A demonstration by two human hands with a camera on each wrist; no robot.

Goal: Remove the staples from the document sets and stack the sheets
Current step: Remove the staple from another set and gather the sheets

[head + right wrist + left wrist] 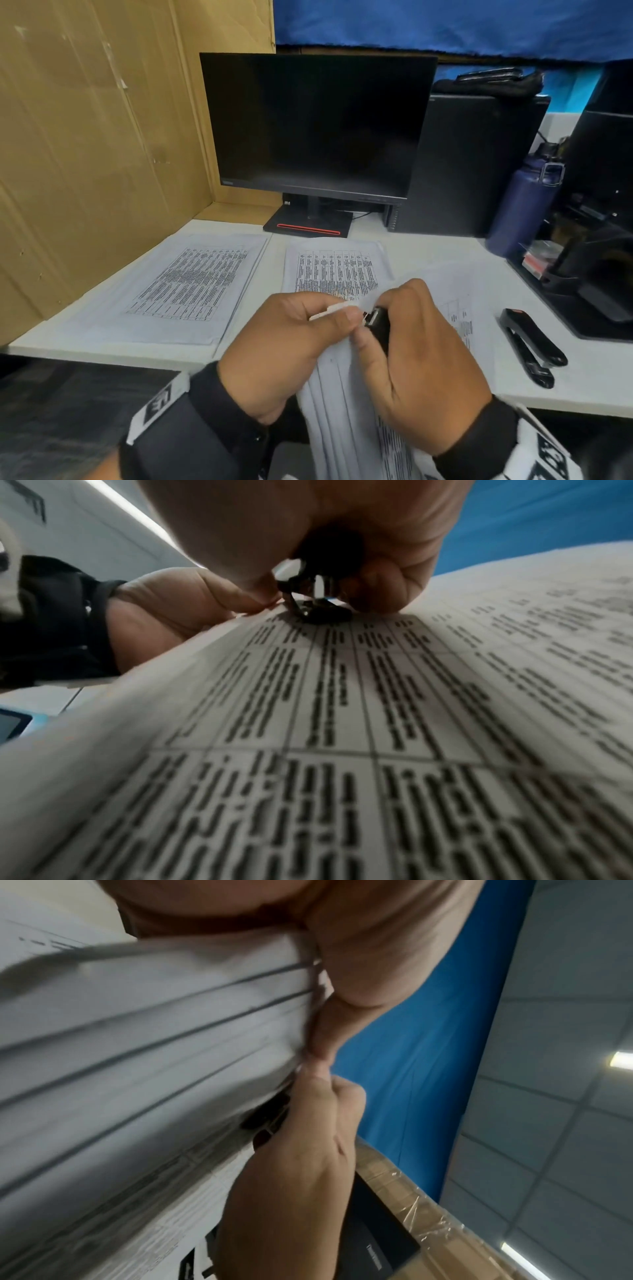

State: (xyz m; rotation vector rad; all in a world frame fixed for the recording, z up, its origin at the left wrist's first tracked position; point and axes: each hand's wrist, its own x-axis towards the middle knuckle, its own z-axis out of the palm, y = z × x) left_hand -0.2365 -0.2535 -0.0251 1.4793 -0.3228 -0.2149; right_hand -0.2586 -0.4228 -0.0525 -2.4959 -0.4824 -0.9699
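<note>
I hold a stapled document set (339,387) up in front of me, off the desk, its sheets fanned and hanging down. My left hand (294,342) pinches its top corner between thumb and fingers. My right hand (414,346) grips a small black staple remover (378,323) and presses its metal claws (308,607) against that corner of the printed sheet (342,723). The staple itself is too small to make out. Two stacks of printed sheets lie on the desk: one at the left (181,287), one in the middle (337,267).
A black stapler (529,346) lies on the white desk (582,370) to the right. Behind stand a dark monitor (315,126), a computer tower (476,161), a blue bottle (524,209) and a black desk organiser (589,274). A cardboard wall (85,154) closes the left side.
</note>
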